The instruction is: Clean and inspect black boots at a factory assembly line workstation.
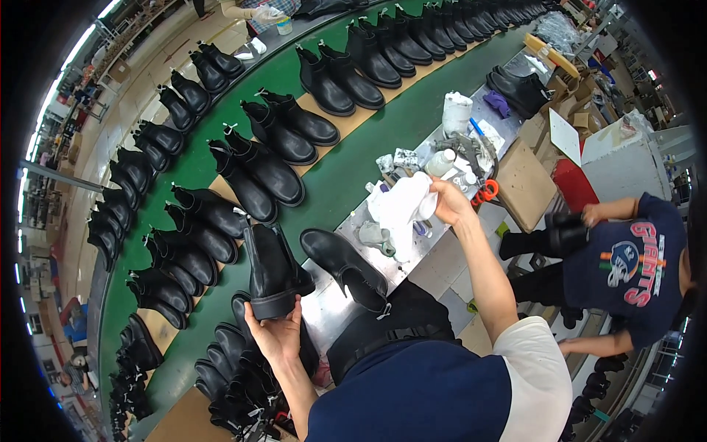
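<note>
A black ankle boot (269, 261) is held over the belt's near edge, its sole toward me. My left hand (276, 331) grips it from below, with fingers and thumb on the thick sole. Its mate, another black ankle boot (340, 265), lies on its side on the metal ledge (324, 313) in front of my waist, touched by neither hand. My right hand (449, 202) pinches a crumpled white cloth (401, 210) that hangs down over the ledge. Behind the cloth, part of the clutter on the ledge is hidden.
Pairs of black boots (261, 177) line the green conveyor belt (346, 166). Bottles (440, 162), rags and orange-handled scissors (486, 193) crowd the ledge to the right. More boots (228, 361) are stacked at lower left. A co-worker (626, 265) stands at the right holding a boot.
</note>
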Available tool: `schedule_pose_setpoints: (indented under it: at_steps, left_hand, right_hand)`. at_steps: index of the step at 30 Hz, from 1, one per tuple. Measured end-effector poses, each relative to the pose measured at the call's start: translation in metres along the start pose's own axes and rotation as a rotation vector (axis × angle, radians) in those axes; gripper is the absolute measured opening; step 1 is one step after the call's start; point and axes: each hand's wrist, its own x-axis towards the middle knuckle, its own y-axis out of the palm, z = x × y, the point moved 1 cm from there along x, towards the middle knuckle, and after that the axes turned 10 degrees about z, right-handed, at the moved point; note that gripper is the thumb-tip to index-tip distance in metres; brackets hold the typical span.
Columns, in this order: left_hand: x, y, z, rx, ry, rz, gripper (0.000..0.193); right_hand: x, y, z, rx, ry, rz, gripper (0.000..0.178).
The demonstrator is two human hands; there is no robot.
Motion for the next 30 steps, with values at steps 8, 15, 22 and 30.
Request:
schedule_pose_setpoints:
  at_steps: [8, 15, 22, 30]
  left_hand:
    - [0.001, 0.005, 0.002, -0.083, -0.008, 0.031, 0.061]
    - [-0.002, -0.007, -0.001, -0.031, -0.025, 0.007, 0.065]
    - [0.004, -0.004, 0.003, -0.039, 0.008, 0.014, 0.069]
    - [0.009, -0.008, -0.005, -0.042, -0.019, -0.002, 0.072]
  right_hand:
    - [0.028, -0.055, -0.001, -1.61, -0.268, -0.669, 0.041]
    - [0.018, 0.03, -0.079, -1.844, -0.394, -0.021, 0.025]
    - [0.053, -0.001, -0.07, -1.439, -0.034, 0.028, 0.012]
    - [0.023, 0.057, -0.031, -0.784, 0.073, 0.096, 0.025]
